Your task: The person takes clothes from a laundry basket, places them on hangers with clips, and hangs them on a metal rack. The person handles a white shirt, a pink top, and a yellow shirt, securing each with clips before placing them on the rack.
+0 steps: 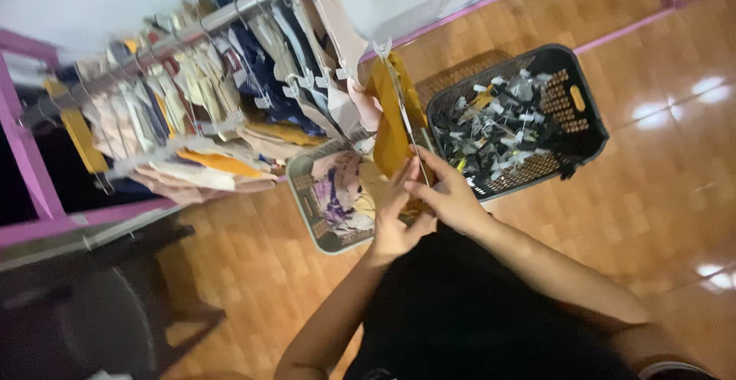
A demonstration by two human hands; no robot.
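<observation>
Wooden floor carries two baskets, and above the grey basket [307,196] both hands, left hand [395,215] and right hand [452,196], pinch a mustard garment [391,119] on a clear hanger [402,111], beside the dark basket [571,131] of hangers.

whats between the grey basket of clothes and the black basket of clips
In the head view, the mustard garment on its clip hanger, held by both hands, hangs between them.

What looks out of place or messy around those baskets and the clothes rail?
Nothing is spilled or damaged. The dark basket holds a loose jumble of clear hangers, and the grey basket holds crumpled clothes. Both hands, left and right, hold a mustard garment on a hanger. The rail is tightly packed.
</observation>
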